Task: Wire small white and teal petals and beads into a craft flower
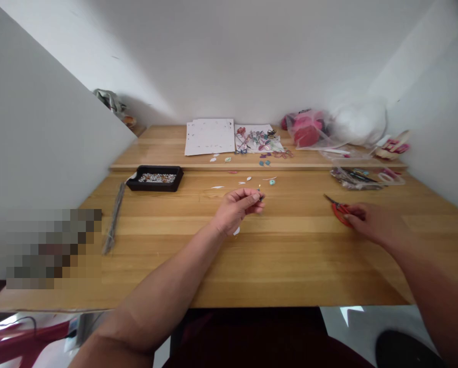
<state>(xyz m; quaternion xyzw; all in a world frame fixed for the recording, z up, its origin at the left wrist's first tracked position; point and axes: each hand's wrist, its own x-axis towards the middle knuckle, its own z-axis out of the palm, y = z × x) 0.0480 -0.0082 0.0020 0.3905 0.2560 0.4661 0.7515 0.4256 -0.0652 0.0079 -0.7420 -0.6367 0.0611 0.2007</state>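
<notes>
My left hand (239, 208) is raised over the middle of the table, its thumb and fingers pinched on a small dark piece with a yellowish tip (259, 190), too small to name. To the right, my right hand (364, 220) has its fingers closed on a pair of red-handled scissors (340, 210), whose dark blades point away to the left. Small white leaf-shaped pieces (217, 187) lie beyond my left hand, beside a mint-green round piece (272, 182). Another white piece (236, 231) is partly hidden beneath my left wrist.
A black tray (154, 188) of beads stands at the left, with a bundle of grey wires (115, 220) beside it. On the raised back shelf are white sheets (209, 137), colourful wire flower pieces (257, 139) and plastic bags (307, 130). A clear tool box (366, 178) sits at right.
</notes>
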